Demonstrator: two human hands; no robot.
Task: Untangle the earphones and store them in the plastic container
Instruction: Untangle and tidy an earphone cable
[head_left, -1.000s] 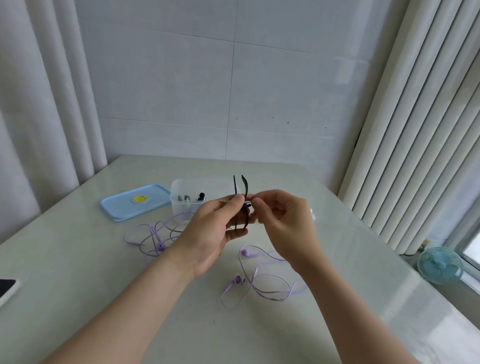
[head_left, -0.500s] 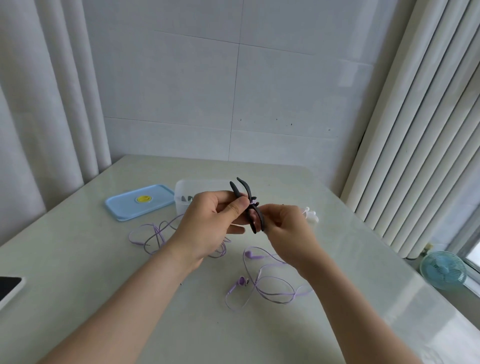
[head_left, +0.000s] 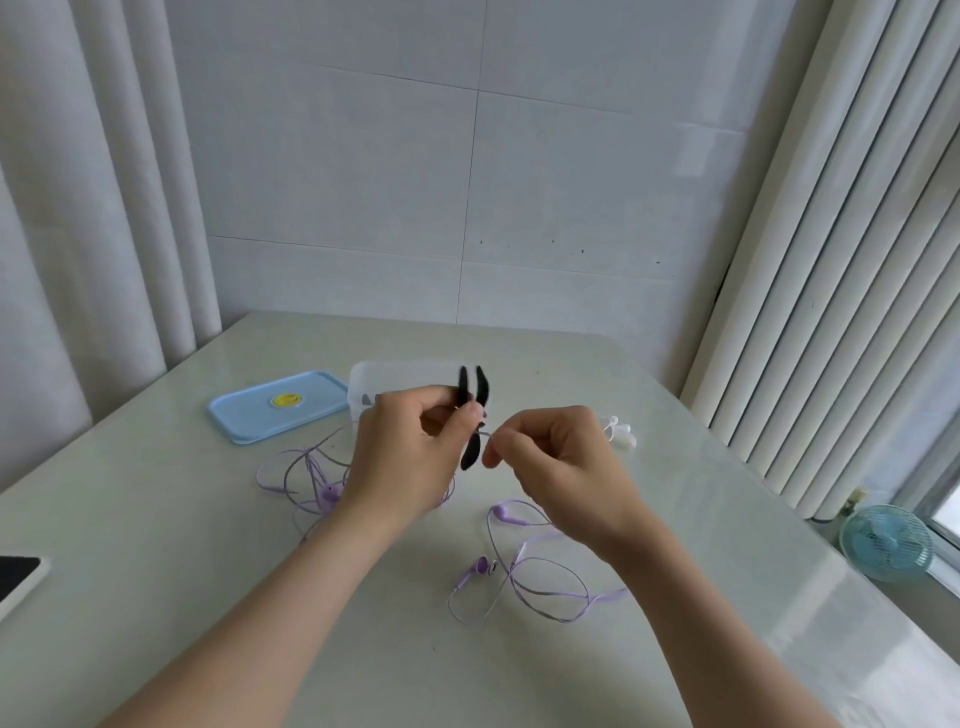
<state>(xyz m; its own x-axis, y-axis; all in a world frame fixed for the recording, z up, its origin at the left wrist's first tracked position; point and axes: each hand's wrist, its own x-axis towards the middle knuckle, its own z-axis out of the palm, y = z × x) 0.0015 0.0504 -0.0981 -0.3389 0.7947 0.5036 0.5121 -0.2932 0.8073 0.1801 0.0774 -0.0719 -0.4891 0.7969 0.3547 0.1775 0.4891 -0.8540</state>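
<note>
While the left hand (head_left: 405, 457) holds black earphones (head_left: 471, 454), the container (head_left: 395, 376) stands just behind.

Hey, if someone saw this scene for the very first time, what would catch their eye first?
Two hands raised mid-table: the left hand grips the black earphones while the right hand pinches a thin cord coming off them. Nearer the camera, purple earphones lie in loose tangles on the table. Behind the hands sits a clear plastic container, with its blue lid to the left.
</note>
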